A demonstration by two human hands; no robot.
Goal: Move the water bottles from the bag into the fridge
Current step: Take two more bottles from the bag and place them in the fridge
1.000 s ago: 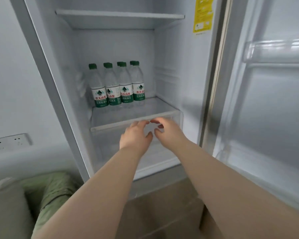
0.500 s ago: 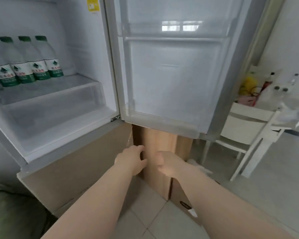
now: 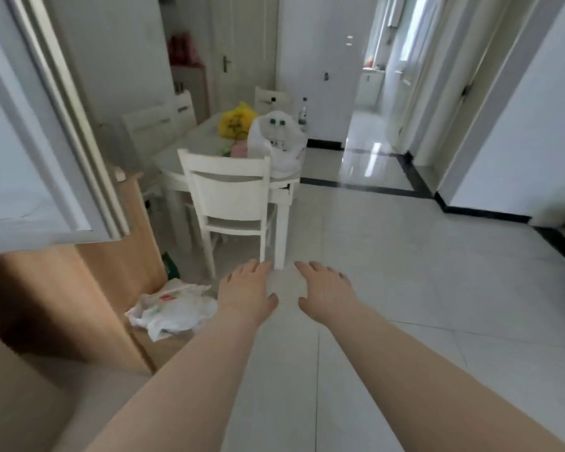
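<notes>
A white plastic bag (image 3: 287, 138) stands on the white table (image 3: 190, 151) across the room, with green-capped water bottles (image 3: 277, 123) showing at its top. The open fridge door (image 3: 20, 151) fills the upper left; the fridge's inside is out of view. My left hand (image 3: 247, 288) and my right hand (image 3: 325, 287) are stretched out side by side over the floor, palms down, fingers relaxed and holding nothing. Both hands are far from the bag.
A white chair (image 3: 232, 197) stands in front of the table, another chair (image 3: 173, 115) behind it. A yellow bag (image 3: 235, 120) lies beside the white one. A crumpled plastic bag (image 3: 172, 308) lies on the floor by a wooden cabinet (image 3: 95, 288). A tiled corridor (image 3: 388, 223) opens rightward.
The view has swung right, away from the fridge shelf with its bottles, to the room with the table. Both hands came away from the shelf and stay empty.
</notes>
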